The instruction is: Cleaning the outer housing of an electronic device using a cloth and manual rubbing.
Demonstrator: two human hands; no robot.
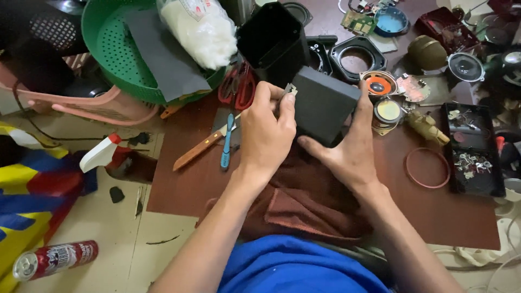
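Note:
A dark grey square box [324,103] is tilted up above the brown board [179,184]. My right hand [347,149] grips it from below and along its right edge. My left hand [266,127] is closed at the box's left edge, pinching a small pale metal piece [291,89] against the corner. A reddish-brown cloth [304,209] lies under both hands, over my lap.
A wood-handled knife [202,147] and a blue tool [226,142] lie left of my hands. Red scissors [239,84], a green basket [125,54], a black open box [274,40], speaker parts [380,84], a ring [427,168] and a parts tray [472,149] surround them. A spray can [54,259] lies on the floor.

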